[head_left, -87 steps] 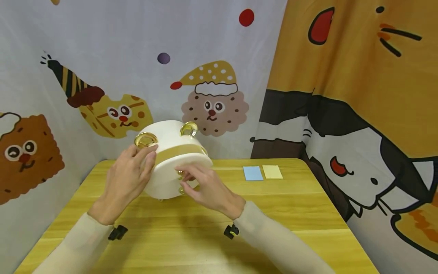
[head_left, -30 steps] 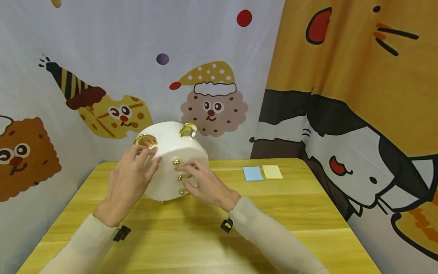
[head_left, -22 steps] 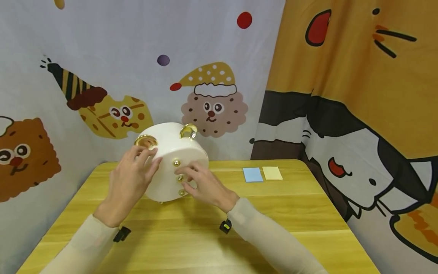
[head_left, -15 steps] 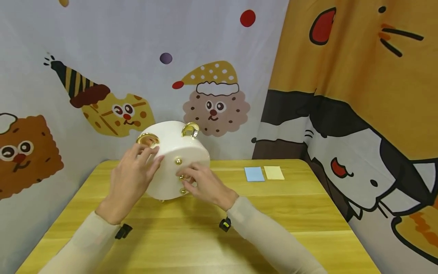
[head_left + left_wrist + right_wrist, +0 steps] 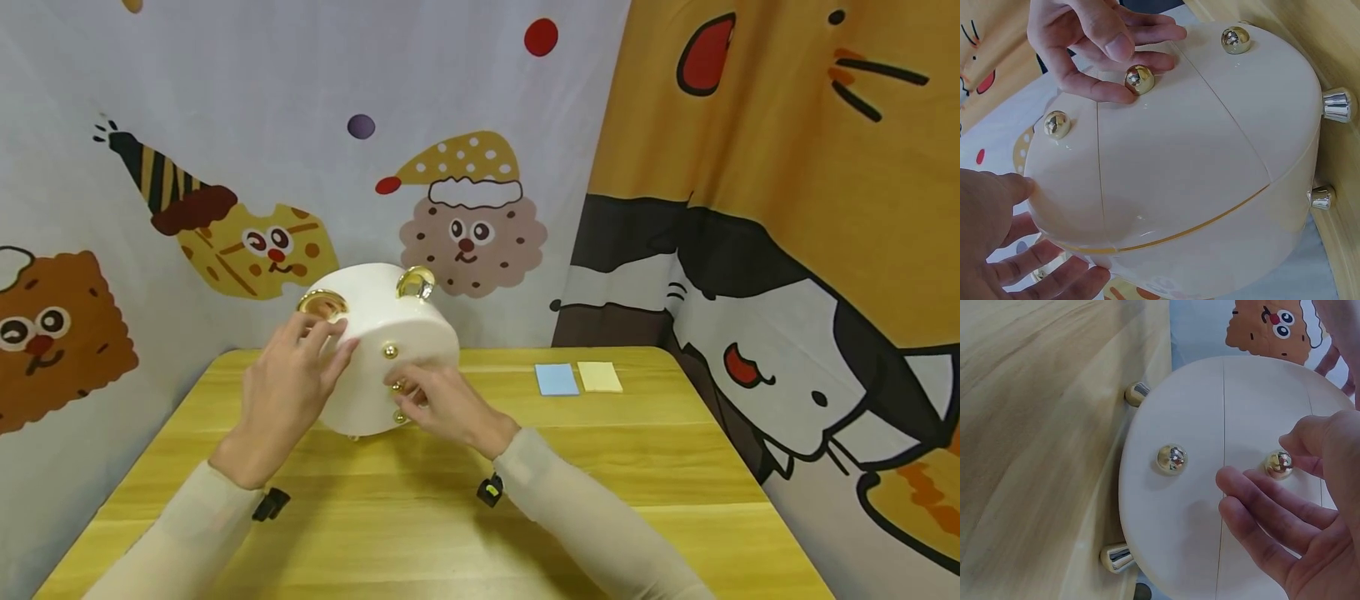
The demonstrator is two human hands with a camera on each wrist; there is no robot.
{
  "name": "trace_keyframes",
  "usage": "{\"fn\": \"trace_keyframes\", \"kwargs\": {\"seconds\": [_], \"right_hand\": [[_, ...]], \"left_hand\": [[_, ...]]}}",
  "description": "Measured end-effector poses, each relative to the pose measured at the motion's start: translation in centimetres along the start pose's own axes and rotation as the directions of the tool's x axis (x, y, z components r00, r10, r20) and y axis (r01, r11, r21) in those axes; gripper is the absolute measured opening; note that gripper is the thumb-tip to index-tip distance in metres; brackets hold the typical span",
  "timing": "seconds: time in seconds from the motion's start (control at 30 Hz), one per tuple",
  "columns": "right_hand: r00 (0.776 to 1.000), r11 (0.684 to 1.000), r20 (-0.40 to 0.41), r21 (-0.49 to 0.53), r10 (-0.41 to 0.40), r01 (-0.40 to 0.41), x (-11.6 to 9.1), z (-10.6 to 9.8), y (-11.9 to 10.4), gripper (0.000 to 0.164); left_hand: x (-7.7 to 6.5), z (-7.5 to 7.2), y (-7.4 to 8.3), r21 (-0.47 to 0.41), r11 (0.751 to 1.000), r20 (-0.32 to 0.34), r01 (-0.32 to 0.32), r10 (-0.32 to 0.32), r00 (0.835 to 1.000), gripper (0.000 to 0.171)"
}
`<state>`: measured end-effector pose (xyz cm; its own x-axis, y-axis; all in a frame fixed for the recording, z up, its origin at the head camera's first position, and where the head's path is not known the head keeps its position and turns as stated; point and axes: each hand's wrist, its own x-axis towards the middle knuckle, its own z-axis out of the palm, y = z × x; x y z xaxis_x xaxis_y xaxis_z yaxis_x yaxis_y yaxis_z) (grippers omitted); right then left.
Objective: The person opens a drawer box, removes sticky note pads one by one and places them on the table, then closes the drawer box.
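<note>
A white rounded jewelry box (image 5: pixel 375 300) with drawers stands on gold feet at the table's back left. Three round gold knobs run down its front, and gold ear-shaped handles (image 5: pixel 416 282) rise from its top. My right hand (image 5: pixel 453 408) has bent fingers around the middle knob (image 5: pixel 1279 464), two fingertips touching it; part of the grip is hidden. At the box's upper left, my left hand (image 5: pixel 288 392) rests thumb and fingertips lightly against the edge near the left handle (image 5: pixel 321 302). Every drawer front (image 5: pixel 1172 162) sits flush.
A blue sticky-note pad (image 5: pixel 557 379) and a yellow one (image 5: pixel 599 377) lie on the wooden table (image 5: pixel 420 533), right of the box. Cartoon-printed curtains (image 5: pixel 465 75) hang behind and to the right.
The top drawer, pulled out in the oldest frame, is pushed in by one second ago. Since then my right hand has closed in on the middle knob; my left hand stays on the box.
</note>
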<state>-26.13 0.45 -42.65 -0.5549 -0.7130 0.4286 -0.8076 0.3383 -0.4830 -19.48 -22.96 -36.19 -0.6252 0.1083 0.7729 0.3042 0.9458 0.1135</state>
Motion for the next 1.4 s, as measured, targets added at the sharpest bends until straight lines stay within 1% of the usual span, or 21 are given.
{"fn": "trace_keyframes", "kwargs": {"seconds": [0.23, 0.53, 0.77, 1.17, 1.4], "right_hand": [[1.0, 1.0, 0.004, 0.024, 0.01, -0.01, 0.07, 0.23, 0.08, 0.023], [1.0, 0.998, 0.001, 0.056, 0.022, -0.022, 0.05, 0.27, 0.21, 0.022], [1.0, 0.997, 0.021, 0.074, 0.023, -0.025, 0.16, 0.21, 0.22, 0.022], [1.0, 0.999, 0.012, 0.034, -0.01, 0.01, 0.22, -0.14, -0.1, 0.023], [1.0, 1.0, 0.022, 0.025, -0.007, 0.006, -0.07, -0.29, -0.31, 0.023]], "left_hand": [[-0.05, 0.11, -0.04, 0.001, 1.0, -0.015, -0.013, 0.013, 1.0, 0.031], [0.02, 0.02, 0.03, -0.002, 1.0, 0.019, -0.007, 0.007, 1.0, 0.032], [-0.06, 0.06, -0.06, 0.002, 1.0, 0.025, -0.009, 0.009, 1.0, 0.032], [0.01, -0.1, -0.12, 0.014, 1.0, 0.014, -0.012, 0.012, 1.0, 0.032], [-0.04, -0.05, 0.0, 0.012, 1.0, 0.012, -0.009, 0.009, 1.0, 0.033]]}}
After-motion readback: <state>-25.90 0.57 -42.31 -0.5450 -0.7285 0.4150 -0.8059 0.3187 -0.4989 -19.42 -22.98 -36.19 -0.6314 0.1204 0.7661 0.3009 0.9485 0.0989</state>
